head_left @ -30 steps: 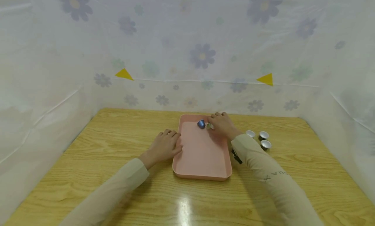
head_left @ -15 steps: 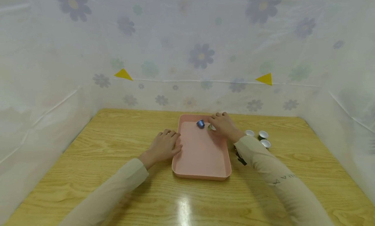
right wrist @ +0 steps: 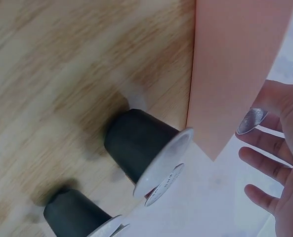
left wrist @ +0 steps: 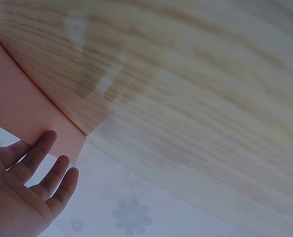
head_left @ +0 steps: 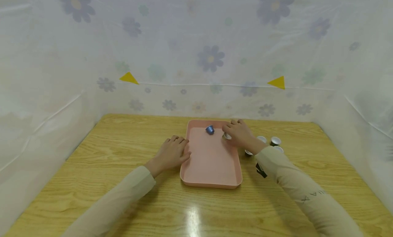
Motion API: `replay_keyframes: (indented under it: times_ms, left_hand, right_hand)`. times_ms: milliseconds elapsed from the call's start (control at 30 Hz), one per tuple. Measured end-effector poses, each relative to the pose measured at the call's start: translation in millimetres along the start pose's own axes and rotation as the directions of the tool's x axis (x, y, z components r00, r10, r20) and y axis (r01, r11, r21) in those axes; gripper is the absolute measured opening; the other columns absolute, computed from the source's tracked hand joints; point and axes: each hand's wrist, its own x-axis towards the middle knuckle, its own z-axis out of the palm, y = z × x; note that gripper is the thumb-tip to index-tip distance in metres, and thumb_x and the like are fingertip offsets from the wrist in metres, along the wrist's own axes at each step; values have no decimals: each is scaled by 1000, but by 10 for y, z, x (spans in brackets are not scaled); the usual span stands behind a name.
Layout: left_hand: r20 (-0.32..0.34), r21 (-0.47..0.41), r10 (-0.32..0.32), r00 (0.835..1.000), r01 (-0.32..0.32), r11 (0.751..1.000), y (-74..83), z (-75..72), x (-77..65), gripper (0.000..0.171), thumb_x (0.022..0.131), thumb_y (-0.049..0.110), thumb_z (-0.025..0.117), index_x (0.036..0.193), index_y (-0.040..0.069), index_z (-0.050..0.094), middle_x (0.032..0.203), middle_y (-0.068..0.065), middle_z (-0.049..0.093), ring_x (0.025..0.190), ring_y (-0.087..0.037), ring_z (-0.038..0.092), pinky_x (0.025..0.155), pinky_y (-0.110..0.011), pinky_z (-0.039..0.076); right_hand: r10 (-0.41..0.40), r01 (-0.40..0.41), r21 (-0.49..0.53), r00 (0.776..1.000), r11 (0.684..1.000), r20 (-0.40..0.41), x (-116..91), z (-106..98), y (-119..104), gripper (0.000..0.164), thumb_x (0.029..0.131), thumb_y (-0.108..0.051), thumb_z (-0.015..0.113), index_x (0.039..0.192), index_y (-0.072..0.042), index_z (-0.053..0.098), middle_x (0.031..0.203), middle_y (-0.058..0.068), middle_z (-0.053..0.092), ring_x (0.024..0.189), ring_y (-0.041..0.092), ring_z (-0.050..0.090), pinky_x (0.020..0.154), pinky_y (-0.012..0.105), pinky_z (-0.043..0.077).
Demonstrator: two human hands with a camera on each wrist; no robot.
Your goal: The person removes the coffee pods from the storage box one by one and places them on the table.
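On the wooden table lies a pink rectangular tray (head_left: 212,162). My left hand (head_left: 170,152) holds its left rim, the thumb reaching over the inside; in the left wrist view a fingertip touches the outer wall. My right hand (head_left: 241,134) is above the tray's far right corner. Between its thumb and fingers it pinches a coffee capsule (head_left: 227,136), whose silver lid (right wrist: 252,120) shows in the right wrist view; most of its body is hidden. A blue coffee capsule (head_left: 210,129) lies tipped in the tray near its far edge.
Right of the tray stand several dark coffee capsules (head_left: 275,141) with silver lids up, partly hidden by the right forearm. One dark capsule (right wrist: 141,143) stands close to the tray's right wall. A flowered curtain (head_left: 212,97) closes off the table's back and sides.
My right hand has shifted slightly to the right with the capsule, away from the blue one. A dark capsule beside the tray has come into view under the wrist. My left hand stays put.
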Motion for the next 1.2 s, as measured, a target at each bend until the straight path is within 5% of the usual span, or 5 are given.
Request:
replay_keyframes:
  times_ms: [700, 1200]
  left_hand:
    - [-18, -6, 9, 1000, -9, 1000, -9, 6, 4, 47, 91, 41, 47, 124, 9, 54, 122, -7, 56, 114, -27, 48, 92, -46, 43]
    - [6, 3, 4, 1000, -4, 1000, -9, 7, -10, 49, 92, 43, 43, 126, 10, 52, 124, -7, 55, 116, -27, 48, 93, -45, 43]
  right_hand:
    - [9, -5, 103, 999, 995, -39, -299, -185, 85, 28, 79, -29, 69, 102, -14, 63, 94, 2, 63, 96, 25, 55, 87, 49, 40]
    - [-31, 43, 71, 985, 997, -168, -535, -204, 113, 30, 77, -34, 70, 97, -13, 65, 87, 2, 63, 86, 24, 54, 80, 45, 42]
